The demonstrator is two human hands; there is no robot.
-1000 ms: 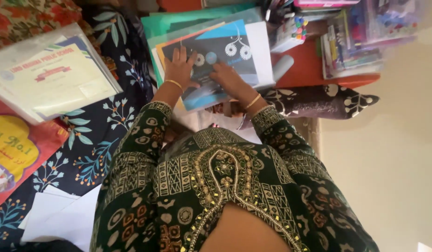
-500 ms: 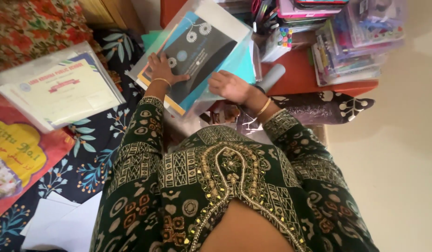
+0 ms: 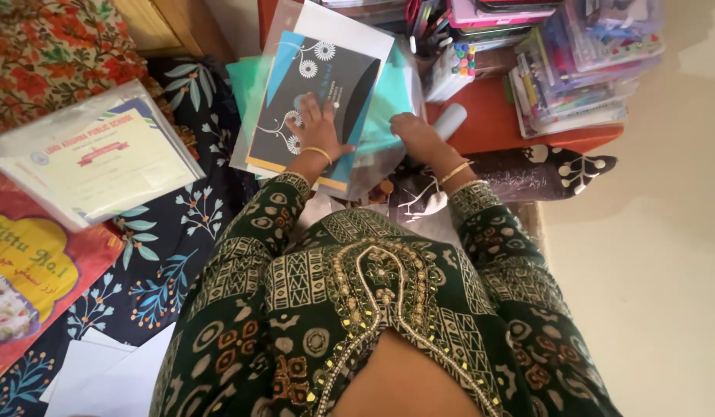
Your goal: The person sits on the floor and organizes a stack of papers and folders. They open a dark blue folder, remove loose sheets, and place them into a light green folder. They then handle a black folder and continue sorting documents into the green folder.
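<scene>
Step in hand — sorting papers. Left hand [image 3: 320, 127] lies flat, open, on the dark booklet [image 3: 315, 96]; right hand [image 3: 414, 133] pinches the clear sleeve [image 3: 373, 166] beside it. Next move needs a steady pull.

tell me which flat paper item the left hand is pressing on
The dark card with white swirls and a blue edge, under the left hand; the sleeved certificate lies untouched.

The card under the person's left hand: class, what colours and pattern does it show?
Black and blue card with white swirls and flower-like discs, clearest in the head view.
</scene>
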